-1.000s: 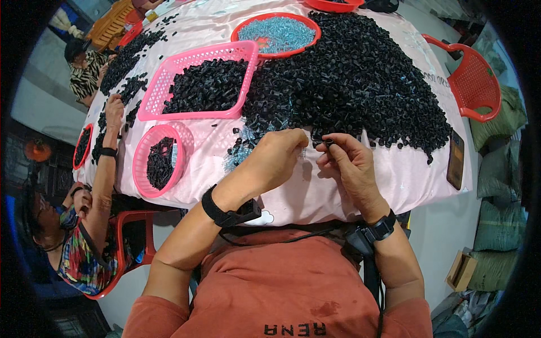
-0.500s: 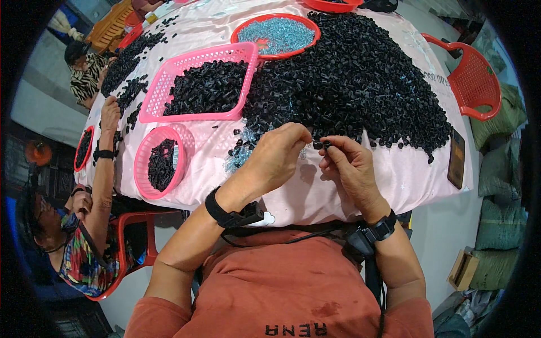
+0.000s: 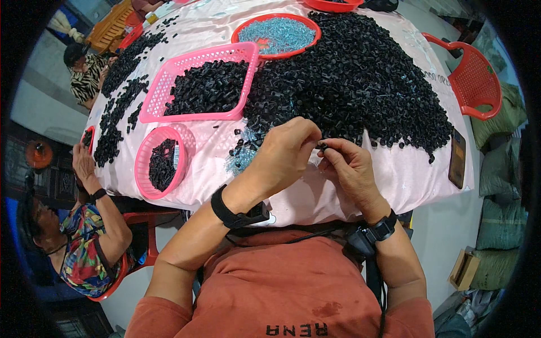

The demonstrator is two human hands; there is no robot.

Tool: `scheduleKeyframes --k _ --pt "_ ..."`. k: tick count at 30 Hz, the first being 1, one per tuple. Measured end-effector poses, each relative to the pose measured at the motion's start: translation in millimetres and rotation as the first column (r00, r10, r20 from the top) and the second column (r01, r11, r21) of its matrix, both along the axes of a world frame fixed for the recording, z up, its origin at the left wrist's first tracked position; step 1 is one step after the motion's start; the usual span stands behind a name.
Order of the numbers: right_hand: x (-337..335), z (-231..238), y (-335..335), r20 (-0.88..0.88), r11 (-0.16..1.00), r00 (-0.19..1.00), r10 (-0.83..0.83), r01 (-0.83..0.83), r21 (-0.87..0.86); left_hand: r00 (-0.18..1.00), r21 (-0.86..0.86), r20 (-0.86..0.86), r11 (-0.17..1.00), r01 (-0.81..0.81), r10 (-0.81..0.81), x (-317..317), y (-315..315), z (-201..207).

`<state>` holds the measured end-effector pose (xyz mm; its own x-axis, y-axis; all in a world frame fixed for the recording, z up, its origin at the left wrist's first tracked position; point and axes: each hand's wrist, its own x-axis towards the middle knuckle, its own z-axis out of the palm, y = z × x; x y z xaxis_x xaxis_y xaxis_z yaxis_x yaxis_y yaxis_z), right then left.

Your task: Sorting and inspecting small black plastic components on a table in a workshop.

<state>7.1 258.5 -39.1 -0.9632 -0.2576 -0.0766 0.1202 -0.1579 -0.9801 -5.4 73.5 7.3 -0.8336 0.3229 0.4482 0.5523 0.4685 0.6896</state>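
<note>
A small black plastic piece [image 3: 322,147] sits pinched between the thumb and fingers of my right hand [image 3: 350,169]. My left hand [image 3: 286,151] has its fingertips pressed together right beside that piece; whatever they hold is hidden behind the fingers. Both hands are above the near edge of a big pile of small black plastic pieces [image 3: 360,79]. By my left wrist lies a little heap of clear bluish pieces [image 3: 240,161]. More such bluish pieces [image 3: 276,35] fill a red round tray [image 3: 243,23] farther back.
A pink rectangular basket [image 3: 163,79] and a pink round basket [image 3: 147,179] hold black pieces on the left. A phone [image 3: 457,160] lies at the right table edge, near a red chair [image 3: 476,79]. Co-workers [image 3: 90,248] sit along the left side.
My left hand has moved right and slightly up, its fingertips now at the black piece in my right hand. The near co-worker's raised arm has drawn back toward the table's left edge.
</note>
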Motion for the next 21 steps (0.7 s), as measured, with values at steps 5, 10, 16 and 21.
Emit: scheduleKeyframes --k 5,10,16,21 --pt "0 0 1 -0.026 1.000 1.000 0.010 -0.009 0.008 0.997 -0.040 -0.072 0.999 0.031 -0.034 -2 3 3" --pt "0 0 2 -0.064 1.000 0.998 0.018 -0.019 -0.013 0.997 -0.042 -0.050 0.998 0.052 -0.054 0 8 4" --pt "0 -1 2 -0.066 1.000 0.998 0.007 -0.008 -0.015 1.000 -0.035 -0.014 0.999 0.021 -0.021 0 11 6" --pt "-1 -2 2 -0.085 0.999 0.996 0.022 -0.025 -0.026 0.998 -0.085 -0.037 0.995 0.051 -0.054 -3 9 6"
